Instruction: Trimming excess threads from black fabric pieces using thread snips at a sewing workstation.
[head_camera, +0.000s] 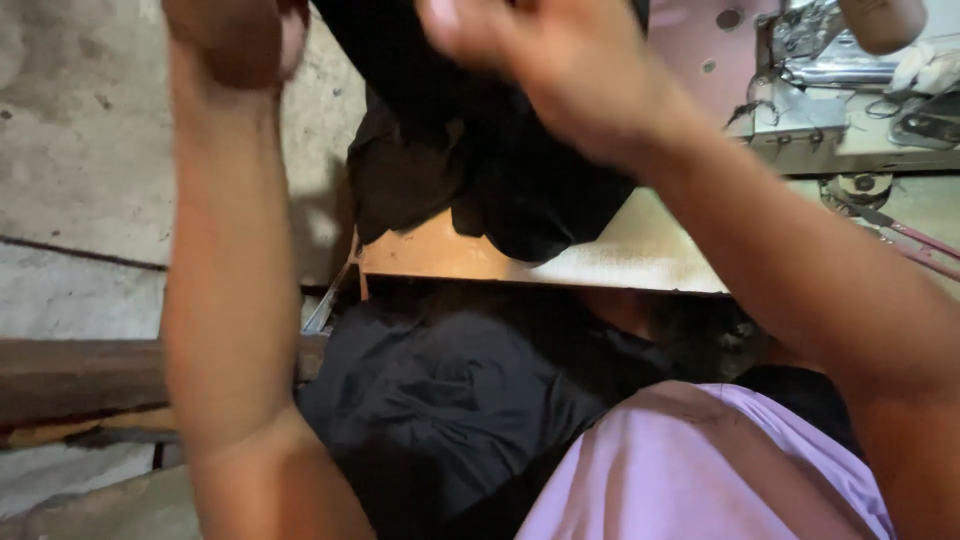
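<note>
Two hands are raised at the top of the view: the left hand (235, 35) and the right hand (560, 70). Two masses of black cloth show: one cloth (480, 170) draped over the table edge and touching the hands, and a second heap (440, 400) lower down, below the table. There is one table (640, 255), one sewing machine (850, 85) on it, and two thin pink rods (925, 250) near the machine at the right edge.
</note>
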